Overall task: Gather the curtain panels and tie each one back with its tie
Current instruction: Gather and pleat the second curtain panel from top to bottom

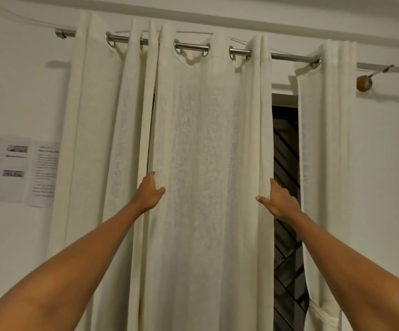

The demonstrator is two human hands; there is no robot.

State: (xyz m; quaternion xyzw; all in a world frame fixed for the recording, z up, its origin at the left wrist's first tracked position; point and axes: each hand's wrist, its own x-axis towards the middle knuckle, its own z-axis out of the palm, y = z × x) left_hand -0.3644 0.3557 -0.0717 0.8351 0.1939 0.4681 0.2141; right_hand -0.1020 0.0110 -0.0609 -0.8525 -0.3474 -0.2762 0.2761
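No text, label, brand, number or sign can be read in this view.

The only printed matter is on two paper sheets at the left of the frame, fixed to the wall [15, 235] beside the curtain. The left sheet [5, 167] carries blocks of small print, two dark rectangular pictures and a small square mark near its lower left corner that may be a code; all of it is too blurred to read. The right sheet [44, 174] overlaps the left sheet's edge and carries a bold heading above lines of body text; the letters are too small and blurred to make out.
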